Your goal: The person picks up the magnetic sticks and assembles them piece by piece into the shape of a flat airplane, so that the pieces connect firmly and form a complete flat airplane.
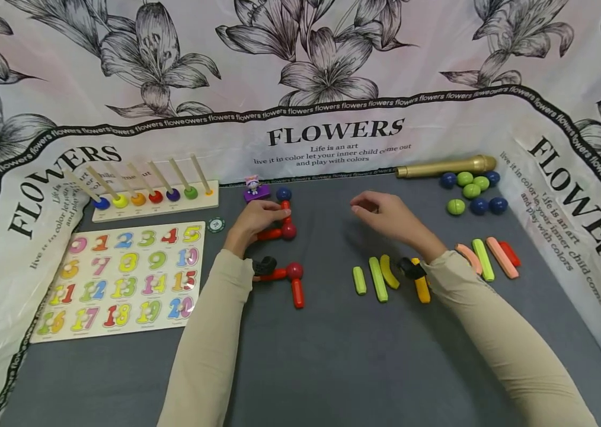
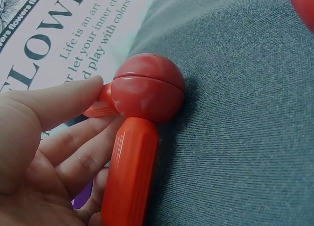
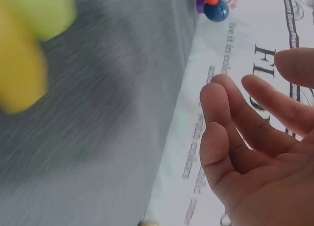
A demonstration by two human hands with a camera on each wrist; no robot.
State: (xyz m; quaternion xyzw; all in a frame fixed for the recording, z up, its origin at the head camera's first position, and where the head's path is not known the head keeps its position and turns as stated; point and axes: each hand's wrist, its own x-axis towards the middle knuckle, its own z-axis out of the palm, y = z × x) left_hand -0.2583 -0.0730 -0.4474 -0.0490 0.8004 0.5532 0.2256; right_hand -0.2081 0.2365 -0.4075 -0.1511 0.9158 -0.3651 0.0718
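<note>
My left hand (image 1: pixel 255 219) pinches a red rod between thumb and fingers. This rod joins a blue ball (image 1: pixel 283 194) to a red ball (image 2: pixel 148 88), and a second red rod (image 2: pixel 130 174) runs out from the red ball. Nearer the front lies another red ball (image 1: pixel 294 271) with two red rods, one partly behind the wrist strap. Over the cloth to the right is my right hand (image 1: pixel 386 218), fingers loosely curved and holding nothing; the right wrist view shows a gap between thumb and fingers. A small figure on a purple block (image 1: pixel 255 193) stands just beyond the left hand.
Left of the hands lie a number board (image 1: pixel 135 279), a peg counter (image 1: pixel 156 204) and a round chip (image 1: pixel 216 224). Yellow and green sticks (image 1: pixel 377 280) lie below the right hand. Farther right are several green and blue balls (image 1: pixel 479 206), pink sticks (image 1: pixel 502 258) and a gold tube (image 1: pixel 444 167).
</note>
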